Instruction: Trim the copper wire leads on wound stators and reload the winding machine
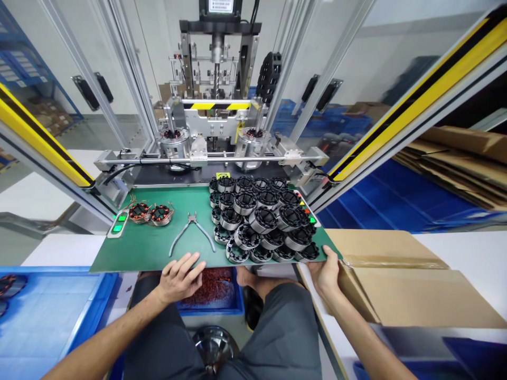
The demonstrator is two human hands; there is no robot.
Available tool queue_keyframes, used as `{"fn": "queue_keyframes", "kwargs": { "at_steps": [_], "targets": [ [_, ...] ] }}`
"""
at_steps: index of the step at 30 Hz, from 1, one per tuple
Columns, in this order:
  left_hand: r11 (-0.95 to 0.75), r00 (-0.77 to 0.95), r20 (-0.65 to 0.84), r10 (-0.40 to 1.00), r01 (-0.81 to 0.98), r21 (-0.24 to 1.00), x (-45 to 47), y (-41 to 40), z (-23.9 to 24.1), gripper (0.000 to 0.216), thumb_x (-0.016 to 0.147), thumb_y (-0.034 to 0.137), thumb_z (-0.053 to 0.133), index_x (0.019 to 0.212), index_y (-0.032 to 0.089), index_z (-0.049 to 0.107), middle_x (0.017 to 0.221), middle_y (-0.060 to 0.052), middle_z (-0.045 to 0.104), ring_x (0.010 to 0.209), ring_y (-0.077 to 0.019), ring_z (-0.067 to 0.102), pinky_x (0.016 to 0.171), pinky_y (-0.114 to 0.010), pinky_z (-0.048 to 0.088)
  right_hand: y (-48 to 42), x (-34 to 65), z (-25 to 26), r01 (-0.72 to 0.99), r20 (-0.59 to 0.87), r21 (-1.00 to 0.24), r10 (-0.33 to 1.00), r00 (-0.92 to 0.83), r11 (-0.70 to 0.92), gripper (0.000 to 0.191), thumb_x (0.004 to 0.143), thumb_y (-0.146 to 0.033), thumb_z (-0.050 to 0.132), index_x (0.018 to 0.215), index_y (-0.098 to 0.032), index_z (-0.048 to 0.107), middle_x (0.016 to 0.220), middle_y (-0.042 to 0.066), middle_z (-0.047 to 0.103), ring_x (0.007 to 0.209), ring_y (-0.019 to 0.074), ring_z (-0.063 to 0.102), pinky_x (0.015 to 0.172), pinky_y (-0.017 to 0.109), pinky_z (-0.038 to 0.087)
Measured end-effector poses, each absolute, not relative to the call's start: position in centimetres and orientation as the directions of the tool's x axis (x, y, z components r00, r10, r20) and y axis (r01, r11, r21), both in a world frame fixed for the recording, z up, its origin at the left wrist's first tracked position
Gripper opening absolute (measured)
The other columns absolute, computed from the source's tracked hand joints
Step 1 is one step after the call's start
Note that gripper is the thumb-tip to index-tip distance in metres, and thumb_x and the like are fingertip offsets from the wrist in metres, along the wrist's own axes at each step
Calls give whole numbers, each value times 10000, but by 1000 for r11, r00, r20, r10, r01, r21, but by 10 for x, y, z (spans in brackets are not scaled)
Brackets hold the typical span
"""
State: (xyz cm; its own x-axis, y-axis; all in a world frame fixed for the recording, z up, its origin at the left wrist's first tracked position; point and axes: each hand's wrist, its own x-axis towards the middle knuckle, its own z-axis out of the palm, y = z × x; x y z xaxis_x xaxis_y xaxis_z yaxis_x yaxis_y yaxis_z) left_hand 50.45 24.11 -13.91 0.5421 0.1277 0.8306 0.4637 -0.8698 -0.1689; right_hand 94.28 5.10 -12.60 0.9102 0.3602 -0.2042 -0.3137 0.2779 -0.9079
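Observation:
My left hand (180,277) rests with its fingers spread on the front edge of the green mat (154,245), just below the pliers (193,232). It holds nothing. My right hand (327,274) lies against the flap of a cardboard box (396,279) by the mat's front right corner, fingers curled round the edge. Several black and silver round motor parts (261,219) are stacked in rows on the right half of the mat. Two copper-wound stators (150,213) sit at the mat's left.
A press machine (216,126) with two round fixtures stands behind the mat, inside a frame with yellow light-curtain bars (415,100). Green buttons (118,221) sit at the mat's left edge. A blue bin of copper scraps (214,290) is under the table, and a blue tray (47,316) lies at left.

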Motion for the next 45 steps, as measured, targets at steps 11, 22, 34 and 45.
{"fn": "queue_keyframes", "kwargs": {
  "at_steps": [11, 22, 34, 45],
  "targets": [
    [-873, 545, 830, 117, 456, -176, 504, 242, -141, 566, 960, 349, 903, 1515, 404, 805, 1395, 12, 908, 1471, -226, 739, 1375, -389, 358, 53, 940, -121, -317, -215, -909, 346, 913, 271, 537, 761, -629, 818, 1187, -302, 825, 1309, 32, 895, 1373, 322, 783, 1090, 453, 730],
    [-869, 555, 823, 117, 459, -186, 503, 242, -142, 555, 949, 343, 905, 1492, 414, 811, 1438, 7, 894, 1536, -240, 709, 1379, -410, 353, 50, 944, -128, -327, -220, -904, 356, 908, 276, 551, 770, -642, 842, 1188, -283, 824, 1257, 27, 897, 1344, 312, 792, 1094, 448, 729],
    [-865, 552, 825, 117, 465, -189, 504, 242, -139, 504, 964, 352, 894, 1459, 417, 820, 1379, 20, 910, 1457, -227, 751, 1369, -404, 366, 50, 943, -127, -326, -225, -908, 351, 909, 264, 563, 755, -659, 841, 1167, -276, 823, 1252, 39, 897, 1286, 320, 803, 1064, 462, 741],
    [-867, 548, 829, 116, 464, -185, 505, 241, -137, 395, 1003, 360, 865, 1397, 381, 845, 1314, 2, 921, 1415, -220, 750, 1349, -393, 376, 52, 941, -124, -335, -234, -904, 346, 908, 267, 527, 764, -652, 829, 1154, -297, 832, 1233, 31, 899, 1316, 318, 793, 1065, 447, 730]
  ]
}}
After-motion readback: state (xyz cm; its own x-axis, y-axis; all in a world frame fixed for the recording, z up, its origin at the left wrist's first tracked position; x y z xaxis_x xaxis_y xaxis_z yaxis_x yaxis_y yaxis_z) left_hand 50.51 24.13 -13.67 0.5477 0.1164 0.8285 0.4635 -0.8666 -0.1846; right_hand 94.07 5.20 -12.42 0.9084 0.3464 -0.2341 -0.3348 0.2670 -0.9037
